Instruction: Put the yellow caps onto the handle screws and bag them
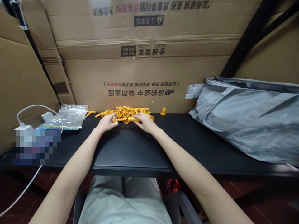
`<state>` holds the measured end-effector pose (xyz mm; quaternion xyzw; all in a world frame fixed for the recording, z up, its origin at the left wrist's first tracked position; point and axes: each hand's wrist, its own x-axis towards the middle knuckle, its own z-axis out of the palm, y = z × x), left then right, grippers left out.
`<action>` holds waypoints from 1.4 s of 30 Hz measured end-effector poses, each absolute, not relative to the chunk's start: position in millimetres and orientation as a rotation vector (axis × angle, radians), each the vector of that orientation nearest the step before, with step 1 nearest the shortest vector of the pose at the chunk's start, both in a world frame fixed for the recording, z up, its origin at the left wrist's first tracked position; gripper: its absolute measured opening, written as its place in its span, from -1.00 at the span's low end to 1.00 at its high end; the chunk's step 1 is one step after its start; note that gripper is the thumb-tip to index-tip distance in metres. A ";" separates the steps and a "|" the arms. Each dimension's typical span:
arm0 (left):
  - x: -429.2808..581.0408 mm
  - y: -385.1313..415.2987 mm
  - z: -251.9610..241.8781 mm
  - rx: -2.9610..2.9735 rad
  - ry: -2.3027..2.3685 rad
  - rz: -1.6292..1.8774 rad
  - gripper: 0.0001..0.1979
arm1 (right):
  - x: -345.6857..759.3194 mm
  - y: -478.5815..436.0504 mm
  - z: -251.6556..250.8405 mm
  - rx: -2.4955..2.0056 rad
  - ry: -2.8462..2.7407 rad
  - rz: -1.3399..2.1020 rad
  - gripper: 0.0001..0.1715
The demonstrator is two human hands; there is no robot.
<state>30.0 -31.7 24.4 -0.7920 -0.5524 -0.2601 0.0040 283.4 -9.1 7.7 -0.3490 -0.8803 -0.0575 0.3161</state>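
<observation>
A pile of small yellow plastic pieces, some cup-shaped and some forked like sticks, lies on the black tabletop against the cardboard. At its near left edge my left hand is closed, thumb and fingers pinching a yellow plastic piece. Across from it my right hand pinches a longer yellow plastic piece at the pile's front. Whether the two held parts are joined, I cannot tell. A lone yellow cup-shaped piece stands right of the pile, and a forked yellow piece lies left of it.
Large cardboard sheets with printing stand behind the black table. A grey bag fills the right side. Clear plastic wrapping, a white charger and its cable are at the left.
</observation>
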 end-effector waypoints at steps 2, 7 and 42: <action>30.9 -31.6 23.3 -2.491 -1.746 -0.806 -0.72 | 278.7 -11.7 7.2 -0.886 -2.314 -0.129 -0.64; 32.1 -31.1 21.1 -2.477 -1.731 -0.794 -0.71 | 274.1 -13.3 5.8 -0.829 -2.302 -0.072 -0.62; 42.1 -38.6 26.7 -2.427 -1.729 -0.786 -0.65 | 289.2 -1.9 10.8 -0.883 -1.945 1.004 -0.54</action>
